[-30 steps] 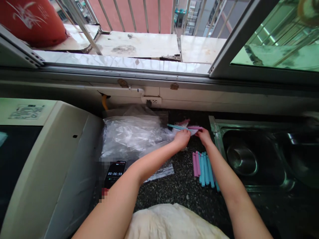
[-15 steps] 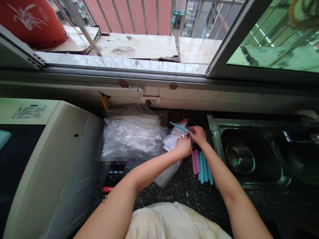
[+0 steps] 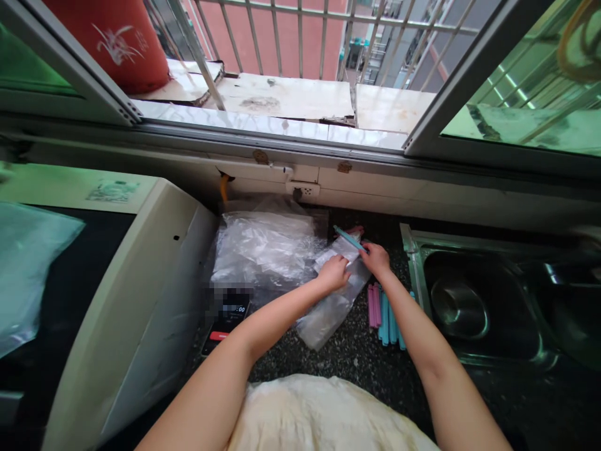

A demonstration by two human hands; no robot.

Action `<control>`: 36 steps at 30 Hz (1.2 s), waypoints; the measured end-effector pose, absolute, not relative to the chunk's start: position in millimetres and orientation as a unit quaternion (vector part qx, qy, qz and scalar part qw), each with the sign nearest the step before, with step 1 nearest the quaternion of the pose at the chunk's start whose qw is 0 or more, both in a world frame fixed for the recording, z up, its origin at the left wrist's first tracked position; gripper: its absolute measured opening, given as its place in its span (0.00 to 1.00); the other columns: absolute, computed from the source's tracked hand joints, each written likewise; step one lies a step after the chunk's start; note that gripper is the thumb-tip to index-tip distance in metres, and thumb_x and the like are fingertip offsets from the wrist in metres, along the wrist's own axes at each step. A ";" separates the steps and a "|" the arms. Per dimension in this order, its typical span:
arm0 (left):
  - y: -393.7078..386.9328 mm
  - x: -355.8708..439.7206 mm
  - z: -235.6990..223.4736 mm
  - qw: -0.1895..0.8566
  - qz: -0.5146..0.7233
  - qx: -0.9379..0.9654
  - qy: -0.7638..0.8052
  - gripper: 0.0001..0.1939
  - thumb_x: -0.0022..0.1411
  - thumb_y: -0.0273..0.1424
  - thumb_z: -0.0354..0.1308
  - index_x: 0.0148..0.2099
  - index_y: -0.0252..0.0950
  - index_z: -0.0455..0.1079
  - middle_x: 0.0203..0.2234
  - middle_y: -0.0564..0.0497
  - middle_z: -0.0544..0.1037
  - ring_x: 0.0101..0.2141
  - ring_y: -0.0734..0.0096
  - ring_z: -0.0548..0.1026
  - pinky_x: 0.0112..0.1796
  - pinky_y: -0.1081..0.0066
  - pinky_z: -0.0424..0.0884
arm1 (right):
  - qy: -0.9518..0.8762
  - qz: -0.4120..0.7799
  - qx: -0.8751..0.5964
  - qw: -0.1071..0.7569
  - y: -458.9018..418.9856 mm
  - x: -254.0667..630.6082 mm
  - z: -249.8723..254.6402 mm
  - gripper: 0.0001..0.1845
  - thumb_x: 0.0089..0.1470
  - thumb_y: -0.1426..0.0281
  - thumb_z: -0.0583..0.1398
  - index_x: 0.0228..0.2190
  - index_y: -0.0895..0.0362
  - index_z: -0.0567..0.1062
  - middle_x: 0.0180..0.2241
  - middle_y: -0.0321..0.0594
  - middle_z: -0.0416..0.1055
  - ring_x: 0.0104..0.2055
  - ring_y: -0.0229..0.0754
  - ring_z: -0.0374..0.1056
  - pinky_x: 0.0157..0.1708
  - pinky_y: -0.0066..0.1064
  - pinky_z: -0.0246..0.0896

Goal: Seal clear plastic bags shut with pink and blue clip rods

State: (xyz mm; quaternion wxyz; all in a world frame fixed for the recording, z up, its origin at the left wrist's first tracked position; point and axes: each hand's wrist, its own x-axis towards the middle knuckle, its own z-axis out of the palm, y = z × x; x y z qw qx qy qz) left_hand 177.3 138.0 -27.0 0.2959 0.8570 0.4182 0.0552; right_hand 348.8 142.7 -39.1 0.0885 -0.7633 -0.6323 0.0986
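Observation:
My right hand [image 3: 377,260] is closed on the lower right end of a light-blue bag-sealing clip [image 3: 348,238], a long thin strip that slants up to the left. The clip lies across the upper part of a clear plastic bag [image 3: 323,319] on the dark counter. My left hand [image 3: 333,273] rests on that bag, left of the clip, fingers bent against the plastic. Below my right wrist are pink sealing clips [image 3: 374,305] and several blue sealing clips [image 3: 387,321], side by side. Another pink clip [image 3: 357,230] shows partly behind the bag's top.
A pile of clear plastic bags [image 3: 267,247] lies left of my hands, with a phone [image 3: 230,316] below it. A large pale appliance [image 3: 154,282] stands at the left, a plastic bag [image 3: 32,269] on it. The metal sink [image 3: 479,244] is at the right, a socket [image 3: 307,189] behind.
My left hand has drawn away from the right hand, slightly down and left along the bag. More of the bag shows between my arms. The camera view has shifted left.

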 end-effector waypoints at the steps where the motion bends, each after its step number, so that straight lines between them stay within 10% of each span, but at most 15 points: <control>1: 139.6 171.3 -26.0 0.303 0.072 0.849 0.428 0.14 0.55 0.33 0.52 0.44 0.33 0.66 0.42 0.42 0.70 0.45 0.61 0.67 0.45 0.65 0.65 | -0.637 0.093 -0.758 0.105 139.8 349.3 -38.9 0.12 0.51 0.68 0.54 0.33 0.60 0.75 0.35 0.47 0.74 0.38 0.46 0.68 0.36 0.32 0.58; 11: 136.6 111.7 -9.6 0.332 0.235 0.750 0.522 0.14 0.53 0.28 0.54 0.43 0.32 0.67 0.39 0.43 0.71 0.43 0.63 0.69 0.46 0.63 0.65 | -0.733 -0.011 -0.618 0.284 87.4 332.6 -0.6 0.15 0.55 0.62 0.51 0.27 0.58 0.72 0.25 0.42 0.71 0.28 0.42 0.65 0.30 0.32 0.58; 18: 102.4 83.8 0.7 0.424 0.359 0.696 0.455 0.31 0.43 0.34 0.64 0.52 0.33 0.63 0.43 0.43 0.70 0.45 0.61 0.67 0.49 0.61 0.61 | -0.769 -0.019 -0.554 0.318 48.7 296.0 41.4 0.11 0.54 0.64 0.54 0.29 0.57 0.71 0.26 0.41 0.71 0.28 0.41 0.65 0.30 0.32 0.60; 26: 53.3 47.8 3.4 0.629 0.311 0.567 0.431 0.17 0.43 0.42 0.61 0.25 0.31 0.68 0.18 0.55 0.67 0.23 0.77 0.63 0.27 0.74 0.60 | -0.792 -0.013 -0.519 0.322 11.2 265.2 63.7 0.09 0.54 0.65 0.54 0.29 0.56 0.71 0.26 0.40 0.71 0.28 0.41 0.65 0.30 0.32 0.61; 36: -21.7 -1.2 -33.7 0.657 0.294 0.482 0.499 0.17 0.39 0.40 0.63 0.21 0.31 0.65 0.14 0.59 0.62 0.19 0.81 0.57 0.24 0.76 0.54 | -0.822 0.034 -0.489 0.289 -38.8 216.0 21.3 0.09 0.55 0.66 0.53 0.29 0.56 0.71 0.26 0.42 0.71 0.30 0.42 0.65 0.31 0.33 0.61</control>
